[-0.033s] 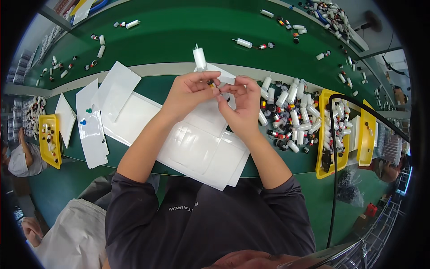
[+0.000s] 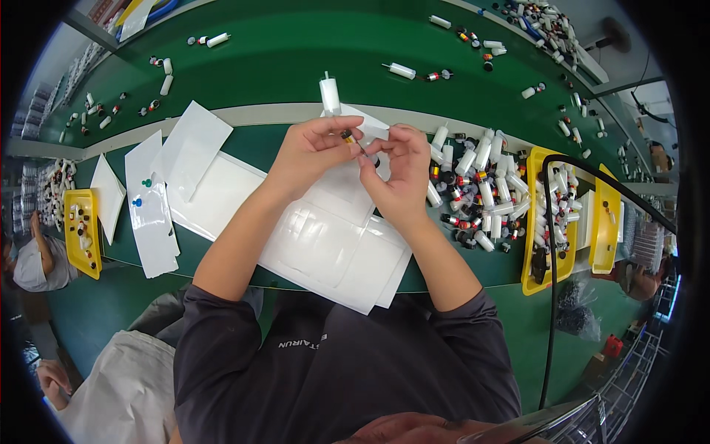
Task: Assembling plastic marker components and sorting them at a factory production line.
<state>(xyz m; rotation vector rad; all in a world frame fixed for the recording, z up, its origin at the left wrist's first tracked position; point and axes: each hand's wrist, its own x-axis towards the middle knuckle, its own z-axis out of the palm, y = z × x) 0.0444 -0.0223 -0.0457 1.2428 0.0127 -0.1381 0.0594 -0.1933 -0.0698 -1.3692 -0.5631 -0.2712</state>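
Where both hands meet above the white sheets [image 2: 307,244] on the green worktop [image 2: 255,140], the governing relation is the alignment of three parts. Just beyond my left hand [image 2: 318,152], the white cylinder [image 2: 330,96] lies with its long axis pointing away from me, tilted slightly left, its thin spike outermost and its clear collar toward my fingers. Between my left thumb and forefinger sits a small dark-and-gold cylinder [image 2: 348,137], below and to the right of the collar; the left grip appears pinched on it. To the right and nearer me, a dark disc [image 2: 376,160] shows beside the thumb of my right hand [image 2: 397,170]. My right fingers are curled, but I cannot tell whether that grip is pressed onto the disc. The left hand is nearer the white cylinder; the right is nearer the disc. Whether the three parts are joined is hidden behind my fingers.
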